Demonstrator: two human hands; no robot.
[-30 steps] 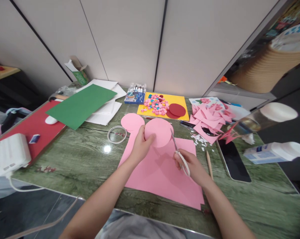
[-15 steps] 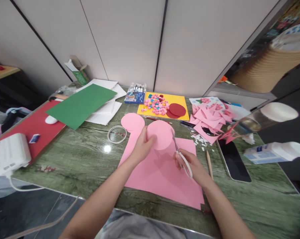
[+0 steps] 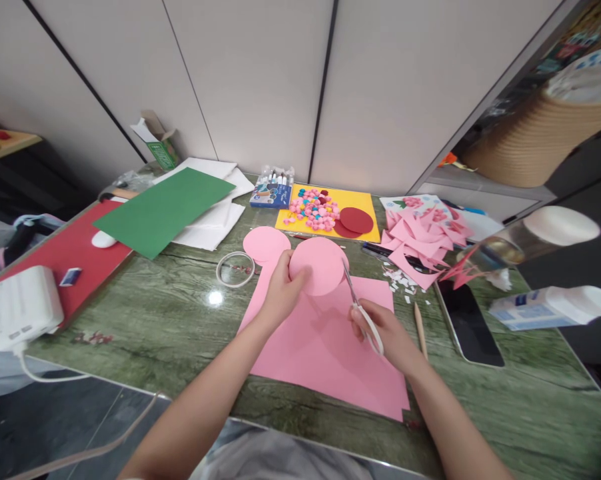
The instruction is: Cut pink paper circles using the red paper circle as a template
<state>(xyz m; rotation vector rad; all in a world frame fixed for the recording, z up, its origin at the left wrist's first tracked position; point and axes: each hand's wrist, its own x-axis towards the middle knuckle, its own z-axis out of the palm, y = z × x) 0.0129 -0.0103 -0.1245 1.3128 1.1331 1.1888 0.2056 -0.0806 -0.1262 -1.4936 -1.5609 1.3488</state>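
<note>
Between the thumb and fingers of my left hand (image 3: 284, 288) is a pink paper circle (image 3: 320, 265), held up above the table. My right hand (image 3: 380, 330) grips white-handled scissors (image 3: 368, 327), whose blades meet the circle's right edge. Beneath both hands lies a large pink paper sheet (image 3: 325, 360). A second pink circle (image 3: 265, 244) rests flat just beyond my left hand, by the sheet's upper left corner. To the left of that hand is a roll of tape (image 3: 235, 269).
Yellow paper (image 3: 365, 200) bears pompoms (image 3: 313, 210) and dark red circles (image 3: 356, 220). Pink scraps (image 3: 420, 237) pile up at right, near a phone (image 3: 470, 323), a pencil (image 3: 420, 327) and a white bottle (image 3: 550, 307). Green paper (image 3: 165, 210) and a white power bank (image 3: 26, 308) lie left.
The held pink circle has shifted slightly left and away from me in my left hand. The scissors stay at its right edge, with my right hand almost unmoved.
</note>
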